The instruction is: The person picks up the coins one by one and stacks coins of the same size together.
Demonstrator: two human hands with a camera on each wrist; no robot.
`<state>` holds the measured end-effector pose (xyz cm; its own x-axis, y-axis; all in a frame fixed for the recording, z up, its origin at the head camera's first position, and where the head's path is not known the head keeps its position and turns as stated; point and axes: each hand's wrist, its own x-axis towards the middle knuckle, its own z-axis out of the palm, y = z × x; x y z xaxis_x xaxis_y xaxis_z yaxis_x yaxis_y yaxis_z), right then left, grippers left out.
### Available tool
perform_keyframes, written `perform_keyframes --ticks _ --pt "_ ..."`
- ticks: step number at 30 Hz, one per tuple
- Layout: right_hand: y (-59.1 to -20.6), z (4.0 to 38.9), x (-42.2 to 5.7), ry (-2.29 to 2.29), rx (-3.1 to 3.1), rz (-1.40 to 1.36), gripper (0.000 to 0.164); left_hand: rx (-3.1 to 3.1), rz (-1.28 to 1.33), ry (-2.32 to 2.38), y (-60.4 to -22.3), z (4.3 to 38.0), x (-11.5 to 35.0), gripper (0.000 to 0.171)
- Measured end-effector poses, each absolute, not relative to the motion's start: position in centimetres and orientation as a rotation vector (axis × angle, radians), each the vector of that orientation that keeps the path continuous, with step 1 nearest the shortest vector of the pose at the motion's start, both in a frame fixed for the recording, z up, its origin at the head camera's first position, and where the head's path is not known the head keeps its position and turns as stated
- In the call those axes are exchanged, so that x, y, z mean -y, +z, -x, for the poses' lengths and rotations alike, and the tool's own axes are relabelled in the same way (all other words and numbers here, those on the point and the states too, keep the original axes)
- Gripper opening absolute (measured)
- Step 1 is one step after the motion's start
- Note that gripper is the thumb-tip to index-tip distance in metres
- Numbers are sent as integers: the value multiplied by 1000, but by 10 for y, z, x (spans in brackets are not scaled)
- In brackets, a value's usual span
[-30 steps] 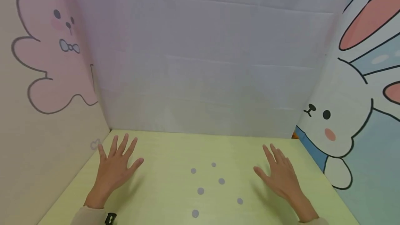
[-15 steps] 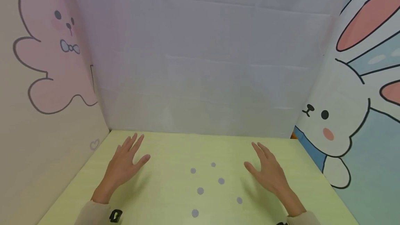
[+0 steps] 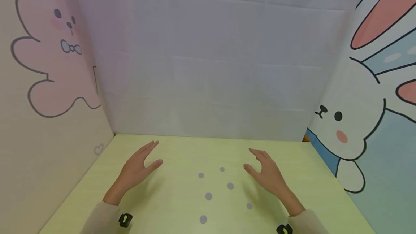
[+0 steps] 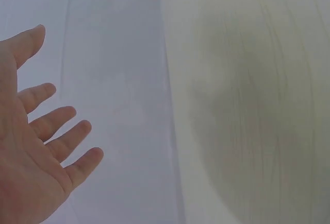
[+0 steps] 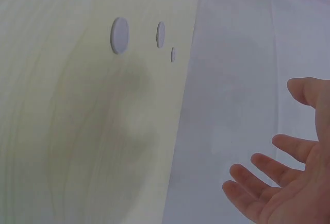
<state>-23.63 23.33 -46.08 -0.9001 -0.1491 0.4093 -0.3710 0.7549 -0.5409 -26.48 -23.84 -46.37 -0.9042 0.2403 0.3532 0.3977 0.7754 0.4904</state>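
Several small grey round discs lie scattered on the pale yellow table [image 3: 182, 154], among them a front disc [image 3: 203, 219], a middle disc [image 3: 208, 196] and a right disc [image 3: 249, 206]. To their left, my left hand [image 3: 134, 170] hovers above the table with fingers extended and thumb apart, holding nothing. On the other side my right hand [image 3: 268, 174] is held over the table, palm turned inward, also without anything in it; the right disc is nearest to it. In the right wrist view, a disc [image 5: 119, 35] looks flat and thin.
A creased white sheet [image 3: 208, 64] stands along the table's back edge. The left wall [image 3: 58, 147] bears a pink cartoon animal, the right wall [image 3: 390, 161] a white rabbit. Small black devices sit at both wrists, one by the left sleeve [image 3: 100, 217].
Both hands have moved inward toward each other above the table, their palms turning to face one another. The discs have stayed where they were.
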Motion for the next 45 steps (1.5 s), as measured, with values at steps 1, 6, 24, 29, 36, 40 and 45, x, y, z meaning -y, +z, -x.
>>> perform_keyframes --ticks 1,6,24,29,36,40,45 --pt "-461 238 -231 931 2614 -406 62 2695 502 -846 -464 266 237 77" --pt "-465 244 -220 1011 2638 -447 57 2681 551 -883 -468 273 231 72" --pt "-471 259 -171 1145 2717 -604 41 2679 656 -1014 -472 276 203 56" --pt "-475 262 -157 1163 2733 -688 40 2726 649 -1061 -475 281 197 54" --pt "-477 266 -141 1138 2767 -746 42 2774 650 -1082 -479 286 189 52" --pt "-480 268 -134 1117 2799 -772 43 2796 659 -1087 -480 285 184 51" --pt "-486 271 -128 1087 2817 -793 40 2811 651 -1090 -481 284 176 47"
